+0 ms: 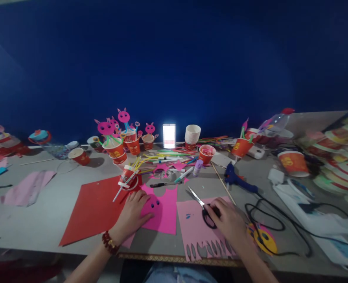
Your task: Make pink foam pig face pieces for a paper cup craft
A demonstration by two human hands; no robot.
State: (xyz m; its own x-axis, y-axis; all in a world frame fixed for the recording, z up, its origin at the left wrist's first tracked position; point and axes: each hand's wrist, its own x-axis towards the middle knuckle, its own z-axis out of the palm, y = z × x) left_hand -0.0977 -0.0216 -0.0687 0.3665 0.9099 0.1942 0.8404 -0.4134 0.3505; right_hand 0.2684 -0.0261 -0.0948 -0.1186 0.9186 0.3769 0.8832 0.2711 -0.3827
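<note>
My left hand (pixel 136 212) lies with fingers stretched out where a red sheet (pixel 85 208) meets a bright pink sheet (pixel 166 214). Two small dark blue ovals rest on the pink sheet beside its fingertips. My right hand (pixel 225 216) has its fingers round the black handle of a pair of scissors (pixel 197 196), whose blades are parted and point away to the left. Beneath them is a light pink sheet (pixel 191 232), its near edge cut into a row of slots, with small blue scraps (pixel 188 216) on it.
A blue hot glue gun (pixel 235 179) with a looping black cord lies right, near a yellow-and-pink paper face (pixel 265 240). Behind are pens, a glue stick (pixel 197 168), paper cups with pink animal heads (pixel 105 127), stacked white cups (pixel 193 134) and a blurred lit rectangle (pixel 169 135).
</note>
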